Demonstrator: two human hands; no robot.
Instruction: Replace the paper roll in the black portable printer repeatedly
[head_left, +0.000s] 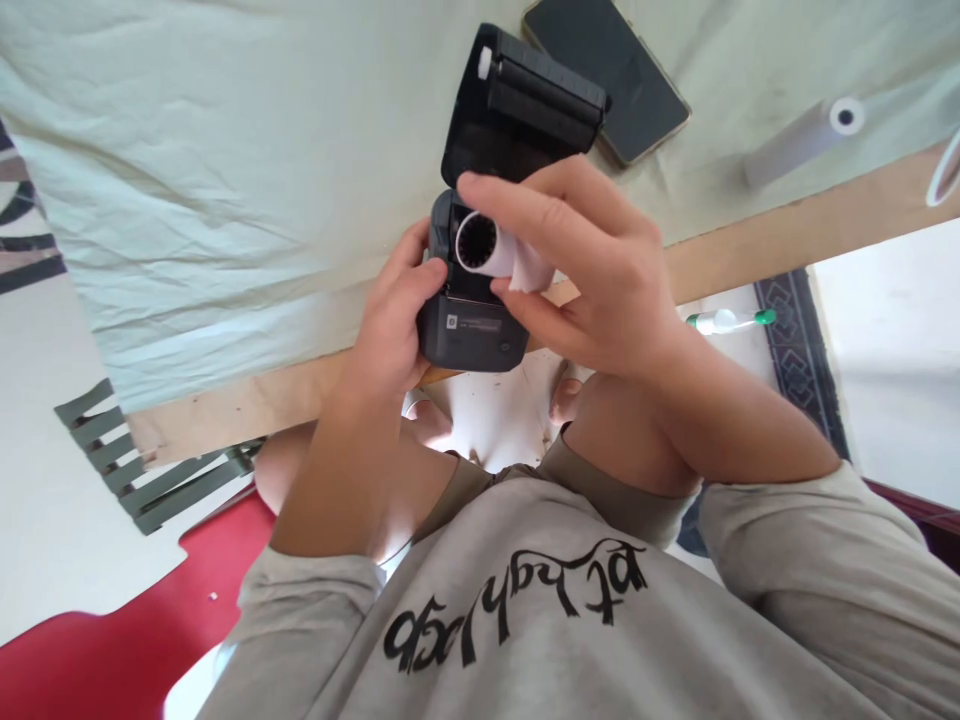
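My left hand (pixel 401 310) is wrapped around the side of a small black receipt printer (pixel 476 340), thumb on its rim. The printer's lid (pixel 517 110) is swung up, showing a dark roller with a white gear at one end. Between the fingers and thumb of my right hand (pixel 592 250) is a white paper roll (pixel 495 250), its hollow core facing left. The roll sits over the printer's open compartment, tilted; how far inside it reaches is hidden by the hand.
A dark smartphone (pixel 615 80) lies behind the lid on the pale green cloth (pixel 225 180). Another white paper roll (pixel 802 140) lies at the right near the wooden table edge (pixel 787 220). Below are a white bottle with green cap (pixel 727 320) and a red chair (pixel 165 600).
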